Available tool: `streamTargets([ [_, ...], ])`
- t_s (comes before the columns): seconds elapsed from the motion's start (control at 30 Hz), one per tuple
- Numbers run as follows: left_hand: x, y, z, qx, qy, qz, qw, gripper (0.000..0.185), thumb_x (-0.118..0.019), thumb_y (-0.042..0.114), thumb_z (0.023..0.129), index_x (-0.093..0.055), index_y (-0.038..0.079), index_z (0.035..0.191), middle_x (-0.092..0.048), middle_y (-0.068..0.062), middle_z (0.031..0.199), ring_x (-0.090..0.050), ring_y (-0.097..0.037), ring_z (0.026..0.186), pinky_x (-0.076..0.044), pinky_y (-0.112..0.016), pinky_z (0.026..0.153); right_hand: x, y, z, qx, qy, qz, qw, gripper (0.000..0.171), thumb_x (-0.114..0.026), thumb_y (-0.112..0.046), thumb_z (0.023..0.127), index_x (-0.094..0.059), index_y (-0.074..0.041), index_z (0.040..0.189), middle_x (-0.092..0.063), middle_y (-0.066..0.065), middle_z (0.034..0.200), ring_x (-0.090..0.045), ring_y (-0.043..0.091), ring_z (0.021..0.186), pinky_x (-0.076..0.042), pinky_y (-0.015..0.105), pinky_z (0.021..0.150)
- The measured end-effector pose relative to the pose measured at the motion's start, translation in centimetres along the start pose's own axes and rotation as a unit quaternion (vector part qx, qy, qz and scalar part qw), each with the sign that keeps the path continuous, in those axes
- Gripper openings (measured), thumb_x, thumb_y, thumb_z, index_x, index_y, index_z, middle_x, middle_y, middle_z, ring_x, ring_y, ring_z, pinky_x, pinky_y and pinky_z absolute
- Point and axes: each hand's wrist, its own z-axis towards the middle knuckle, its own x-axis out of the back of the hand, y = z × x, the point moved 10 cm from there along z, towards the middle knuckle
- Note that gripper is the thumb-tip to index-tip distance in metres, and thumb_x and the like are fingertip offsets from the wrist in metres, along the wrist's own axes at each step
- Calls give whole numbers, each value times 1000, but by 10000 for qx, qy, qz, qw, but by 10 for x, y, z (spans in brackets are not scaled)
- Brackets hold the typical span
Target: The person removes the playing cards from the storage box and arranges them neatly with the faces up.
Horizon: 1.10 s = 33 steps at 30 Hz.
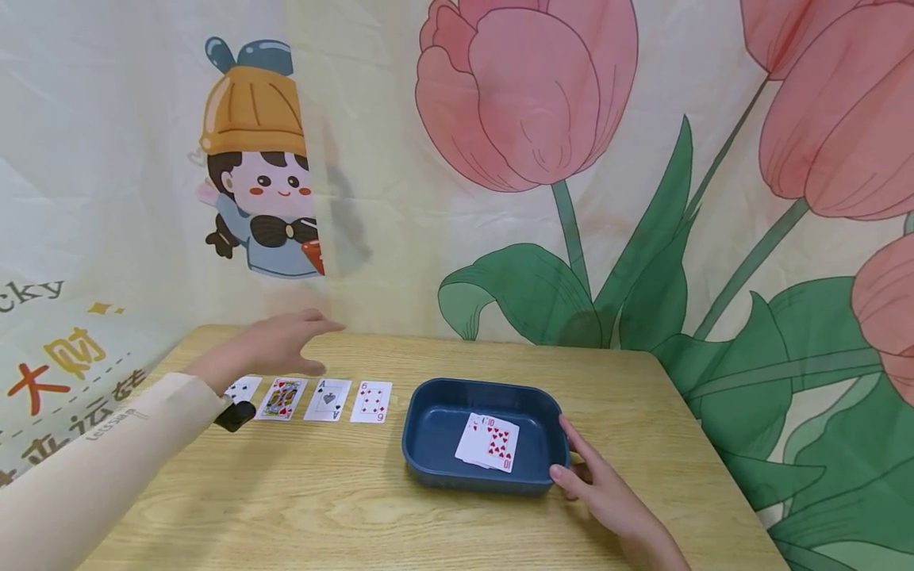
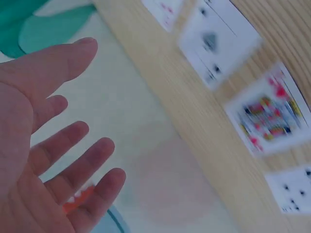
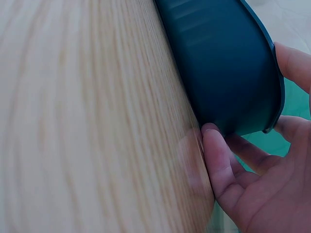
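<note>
1. Blue tray (image 1: 471, 480): rests on the wooden table (image 1: 286, 507), right end within the curled fingers of the right hand (image 1: 603, 493).
2. Around that end, a partly closed grip: some fingertips at the rim, others low by the base.
3. Looks like smooth, rigid plastic; probably light, stiff and hard to break, perhaps slightly slippery. Best held at the rim beneath the right fingertips, and kept level.
4. Card pile (image 1: 488, 444): lies inside the tray, left of the right fingers and apart from them, ten of hearts uppermost. Likely to slide loosely if tilted.
5. Left hand (image 1: 282, 345): loosely spread fingers, thumb well apart, nothing held; hovers with no visible contact.
6. On the near side of the left fingers, a face-up row: ace of spades (image 1: 328, 400), near the thumb; six of diamonds (image 1: 371, 402) to the right; king (image 1: 282, 398) to the left, then another card (image 1: 244, 386), partly hidden by the forearm.
7. Likely thin, light, bendable and slick; best pinched by an edge between thumb and fingertip.
</note>
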Motion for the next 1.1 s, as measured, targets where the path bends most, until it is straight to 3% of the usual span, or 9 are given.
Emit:
streamTargets([
  [0.23,-5,67,23,-275,-152,-178,9993,71,-85,39,91,-58,15,153,-62,-15,143,-62,-36,127,-54,-57,101,0,-1,0,88,-61,43,9999,80,-73,-43,101,-28,-43,167,-37,20,165,-65,26,115,-59,35,86],
  [0.5,-25,152,51,-812,-512,-284,9950,73,-83,44,92,-56,20,155,-60,-11,148,-60,-33,132,-53,-54,104,2,-1,-2,141,-79,90,9998,79,-72,-40,102,-28,-42,167,-37,21,165,-65,27,114,-59,38,86],
  [0.67,-42,194,69,-944,-758,-365,9920,73,-82,47,91,-56,23,155,-59,-8,150,-58,-29,135,-52,-52,106,0,-1,-2,61,-81,83,9999,79,-72,-43,102,-28,-45,167,-37,18,165,-64,26,115,-58,37,88],
  [0.87,-65,229,82,-1097,-1067,-359,9876,71,-85,43,89,-59,21,152,-62,-6,148,-60,-27,132,-51,-49,109,0,-2,-1,15,-94,17,10000,79,-71,-46,101,-27,-46,167,-36,17,166,-63,26,118,-59,38,90],
  [1.1,-91,243,95,-1014,-1464,-277,9836,72,-87,41,87,-60,21,152,-58,-7,154,-56,-27,138,-48,-51,113,0,-1,-1,43,-142,29,9999,78,-71,-46,102,-27,-48,166,-37,17,166,-64,27,118,-59,38,90],
])
